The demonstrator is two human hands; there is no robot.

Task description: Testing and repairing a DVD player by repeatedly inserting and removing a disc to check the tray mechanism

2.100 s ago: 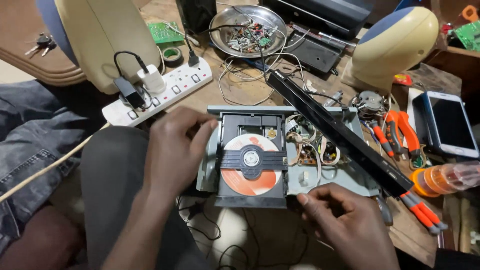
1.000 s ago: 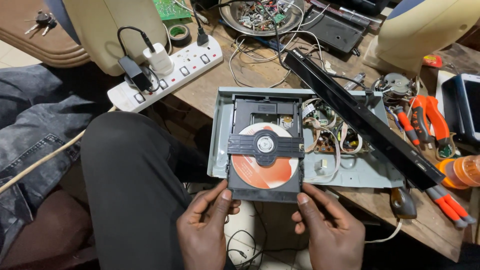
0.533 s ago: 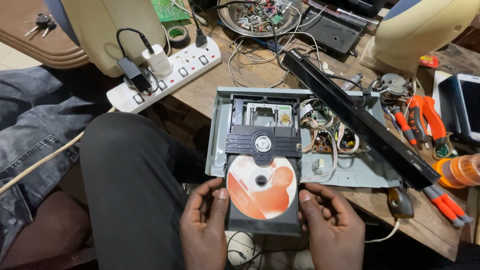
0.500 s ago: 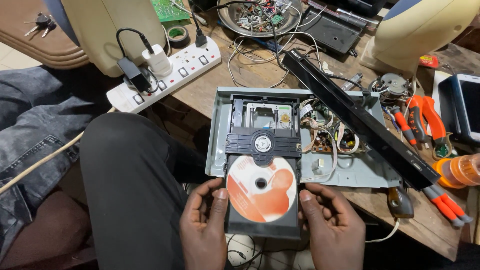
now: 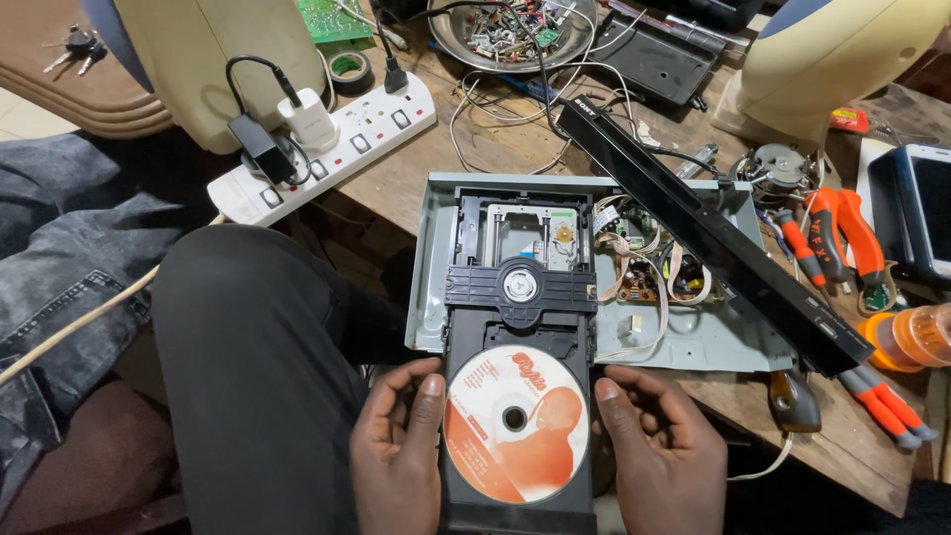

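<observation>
A: With the disc tray slid fully out of the opened player chassis, where do the hands sit?

B: Left hand grips the tray's left edge, thumb on top beside the disc. Right hand grips the right edge, thumb likewise on top. Both hands are closed on the tray, not spread.

A: Disc position?

B: Orange-and-white disc lies flat in the tray recess, forward of the black clamp bar.

A: Surroundings?

B: Chassis rests at the table edge. Black front panel lies diagonally across it. Power strip sits at upper left; orange-handled pliers at right.
</observation>
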